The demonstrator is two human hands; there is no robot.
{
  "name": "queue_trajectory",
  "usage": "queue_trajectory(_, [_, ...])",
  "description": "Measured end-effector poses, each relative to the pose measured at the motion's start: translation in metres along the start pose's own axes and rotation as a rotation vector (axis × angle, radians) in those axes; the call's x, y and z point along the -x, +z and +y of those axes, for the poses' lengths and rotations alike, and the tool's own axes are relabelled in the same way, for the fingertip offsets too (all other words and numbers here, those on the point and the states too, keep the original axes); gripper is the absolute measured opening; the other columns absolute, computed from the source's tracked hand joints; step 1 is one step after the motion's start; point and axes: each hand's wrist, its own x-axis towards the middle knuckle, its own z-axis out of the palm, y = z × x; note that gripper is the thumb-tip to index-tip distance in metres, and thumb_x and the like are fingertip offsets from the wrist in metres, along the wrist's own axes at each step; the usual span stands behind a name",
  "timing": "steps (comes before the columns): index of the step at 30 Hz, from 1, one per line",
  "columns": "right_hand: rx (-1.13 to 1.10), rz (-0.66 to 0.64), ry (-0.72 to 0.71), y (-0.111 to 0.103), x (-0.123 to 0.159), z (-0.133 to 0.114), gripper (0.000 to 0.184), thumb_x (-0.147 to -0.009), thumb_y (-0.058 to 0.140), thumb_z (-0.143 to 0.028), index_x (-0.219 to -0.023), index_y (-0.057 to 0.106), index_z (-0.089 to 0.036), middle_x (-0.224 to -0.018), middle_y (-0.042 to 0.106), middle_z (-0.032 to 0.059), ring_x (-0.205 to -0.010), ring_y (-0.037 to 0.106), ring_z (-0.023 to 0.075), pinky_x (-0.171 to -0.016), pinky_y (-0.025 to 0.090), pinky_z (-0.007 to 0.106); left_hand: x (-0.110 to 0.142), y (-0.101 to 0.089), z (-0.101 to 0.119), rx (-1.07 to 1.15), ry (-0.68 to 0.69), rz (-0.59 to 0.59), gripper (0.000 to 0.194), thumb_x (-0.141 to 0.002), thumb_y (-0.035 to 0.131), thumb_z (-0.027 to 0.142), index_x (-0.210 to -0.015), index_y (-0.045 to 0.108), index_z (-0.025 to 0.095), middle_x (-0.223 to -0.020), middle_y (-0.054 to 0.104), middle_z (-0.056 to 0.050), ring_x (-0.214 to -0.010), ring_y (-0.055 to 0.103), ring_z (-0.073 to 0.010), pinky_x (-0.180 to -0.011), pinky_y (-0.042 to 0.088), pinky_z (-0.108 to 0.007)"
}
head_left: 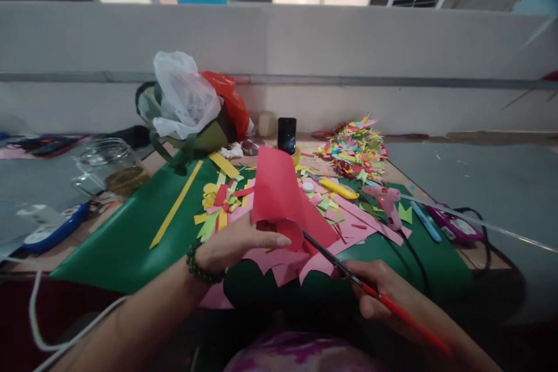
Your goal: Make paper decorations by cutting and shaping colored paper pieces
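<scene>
My left hand (244, 242) grips the lower edge of a red sheet of paper (279, 186), thumb on top, fingers hidden beneath. A curved cut runs through the paper near the thumb. My right hand (383, 288) is closed around the red-handled scissors (333, 260). The dark blades meet the red sheet at its lower right, just right of my left thumb. Below the sheet lie pink paper pieces (283, 273) with scalloped edges. Left of it is a heap of cut yellow, red and green paper strips (222, 203).
A pink glue gun (387, 203), yellow utility knife (339, 189) and blue pen-like tool (426, 221) lie right on the green mat (131, 244). A phone (286, 135) stands behind. A glass jug (115, 168) and a bag (192, 122) are left. Colourful paper scraps (360, 151) pile up at back right.
</scene>
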Motion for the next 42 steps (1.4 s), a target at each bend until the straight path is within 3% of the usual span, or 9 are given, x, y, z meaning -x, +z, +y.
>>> queue_trajectory(5, [-0.008,0.115,-0.051,0.015,-0.016,0.007,0.086,-0.068,0.032,-0.091,-0.091,0.063,-0.014,-0.060,0.032,-0.0051,-0.055,0.027,0.0107,-0.050,0.023,0.024,0.003,0.034,-0.035,0.450,0.093,0.460,0.055,-0.050,0.087,0.024,-0.100,0.065,0.022,-0.100,0.069,-0.003,-0.089,0.066,-0.0205,-0.077,0.052,-0.029])
queue_trajectory(8, [0.037,0.153,-0.069,0.025,-0.027,0.008,0.081,-0.070,0.033,-0.089,-0.087,0.062,-0.015,-0.061,0.033,-0.0052,-0.055,0.026,0.0106,-0.050,0.023,0.024,-0.003,0.048,-0.043,0.666,0.186,0.613,0.051,-0.050,0.089,0.029,-0.095,0.065,0.020,-0.093,0.071,-0.002,-0.082,0.068,-0.0172,-0.075,0.053,-0.028])
queue_trajectory(12, [0.048,0.137,-0.090,0.036,-0.034,0.006,0.078,-0.071,0.037,-0.087,-0.091,0.060,-0.015,-0.063,0.037,-0.0047,-0.056,0.027,0.0111,-0.050,0.024,0.025,-0.008,0.050,-0.041,0.780,0.278,0.764,0.043,-0.045,0.091,0.023,-0.081,0.067,0.019,-0.076,0.073,0.003,-0.070,0.068,-0.0116,-0.069,0.054,-0.022])
queue_trajectory(19, [0.019,-0.025,-0.134,0.025,-0.030,-0.007,0.086,-0.065,0.026,-0.093,-0.094,0.056,-0.018,-0.064,0.039,-0.0042,-0.055,0.027,0.0113,-0.050,0.023,0.025,0.006,0.034,-0.029,0.732,0.211,0.699,0.030,-0.040,0.092,0.023,-0.060,0.071,0.014,-0.061,0.072,-0.001,-0.058,0.063,-0.0085,-0.058,0.051,-0.016])
queue_trajectory(23, [-0.003,-0.115,-0.109,0.012,-0.033,-0.014,0.091,-0.064,0.026,-0.094,-0.102,0.057,-0.017,-0.060,0.034,-0.0056,-0.053,0.024,0.0105,-0.049,0.019,0.025,0.015,0.026,-0.024,0.676,0.200,0.617,0.026,-0.044,0.090,0.021,-0.063,0.074,0.013,-0.063,0.072,-0.003,-0.058,0.062,-0.0082,-0.060,0.050,-0.015])
queue_trajectory(30, [0.047,-0.159,-0.103,0.001,-0.035,-0.025,0.085,-0.068,0.024,-0.092,-0.092,0.058,-0.018,-0.064,0.037,-0.0032,-0.055,0.028,0.0109,-0.048,0.023,0.023,0.024,0.017,-0.012,0.528,0.152,0.439,0.024,-0.049,0.086,0.020,-0.069,0.075,0.012,-0.066,0.072,-0.003,-0.062,0.061,-0.0088,-0.060,0.046,-0.016])
queue_trajectory(33, [0.138,-0.150,-0.087,-0.004,-0.033,-0.035,0.086,-0.068,0.025,-0.092,-0.097,0.059,-0.019,-0.066,0.042,-0.0023,-0.056,0.031,0.0120,-0.050,0.027,0.023,0.026,0.013,-0.009,0.484,0.144,0.375,0.018,-0.052,0.084,0.021,-0.065,0.074,0.013,-0.063,0.069,-0.002,-0.059,0.058,-0.0077,-0.059,0.045,-0.016])
queue_trajectory(37, [0.234,-0.130,-0.066,-0.008,-0.029,-0.040,0.084,-0.069,0.025,-0.092,-0.094,0.061,-0.020,-0.067,0.047,-0.0012,-0.057,0.035,0.0133,-0.052,0.032,0.024,0.026,0.007,-0.008,0.414,0.129,0.334,0.017,-0.053,0.083,0.020,-0.067,0.075,0.014,-0.065,0.069,-0.002,-0.060,0.057,-0.0083,-0.060,0.044,-0.017])
queue_trajectory(42, [0.276,-0.081,-0.082,-0.008,-0.028,-0.036,0.091,-0.064,0.020,-0.095,-0.090,0.062,-0.018,-0.064,0.046,-0.0012,-0.056,0.034,0.0128,-0.050,0.028,0.024,0.026,0.005,-0.009,0.360,0.103,0.308,0.017,-0.056,0.082,0.022,-0.068,0.074,0.015,-0.067,0.069,-0.002,-0.062,0.057,-0.0099,-0.063,0.043,-0.020])
